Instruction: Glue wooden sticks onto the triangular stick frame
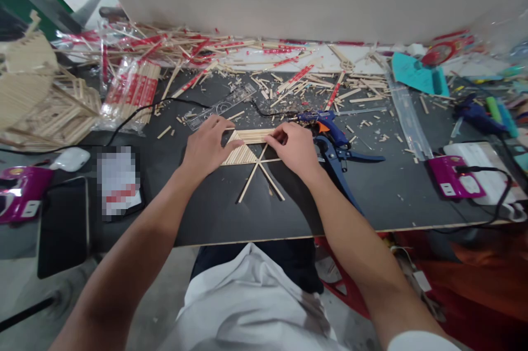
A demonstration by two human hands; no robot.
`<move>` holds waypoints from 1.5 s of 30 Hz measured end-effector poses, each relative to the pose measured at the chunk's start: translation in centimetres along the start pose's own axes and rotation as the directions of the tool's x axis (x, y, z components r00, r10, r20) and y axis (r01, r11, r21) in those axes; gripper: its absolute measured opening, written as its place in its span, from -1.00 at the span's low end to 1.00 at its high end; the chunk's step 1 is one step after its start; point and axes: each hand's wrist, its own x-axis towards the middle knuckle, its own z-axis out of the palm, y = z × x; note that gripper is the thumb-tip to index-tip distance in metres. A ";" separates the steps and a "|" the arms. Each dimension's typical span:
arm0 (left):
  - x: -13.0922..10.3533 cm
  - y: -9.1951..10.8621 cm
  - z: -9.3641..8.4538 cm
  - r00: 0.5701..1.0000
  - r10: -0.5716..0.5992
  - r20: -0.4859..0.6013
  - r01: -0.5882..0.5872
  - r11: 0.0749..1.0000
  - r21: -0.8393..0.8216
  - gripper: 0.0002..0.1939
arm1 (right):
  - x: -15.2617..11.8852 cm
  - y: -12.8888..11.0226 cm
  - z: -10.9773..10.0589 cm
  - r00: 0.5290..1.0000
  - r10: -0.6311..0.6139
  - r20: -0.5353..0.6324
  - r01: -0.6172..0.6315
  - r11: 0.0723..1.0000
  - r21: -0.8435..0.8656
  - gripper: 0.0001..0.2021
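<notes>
A flat wooden-stick piece (243,153) lies on the dark table, made of thin sticks radiating from one centre. Two of its sections are filled with sticks laid side by side. My left hand (208,144) grips its upper left corner, thumb pressed on the striped section, fingers at the far edge. At the upper right end, my right hand (295,147) pinches thumb and forefinger on a wooden stick (266,137); the hand hides part of the piece. Just beyond my right hand rests a blue glue gun (330,122). Blue-handled cutters (336,161) lie beside that wrist.
Bundled sticks in plastic (132,89) and finished stick panels (31,87) stand at left. Offcuts (289,87) litter the back. A black cable (165,100) crosses the table. Phones (64,224) and a magenta power unit (456,177) lie near the front edge.
</notes>
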 end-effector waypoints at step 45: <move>0.4 -0.4 0.1 0.992 0.067 -0.104 -0.056 0.992 0.111 -0.80 | 0.0 0.5 -1.4 0.992 -0.102 -0.068 0.108 0.988 0.107 -0.86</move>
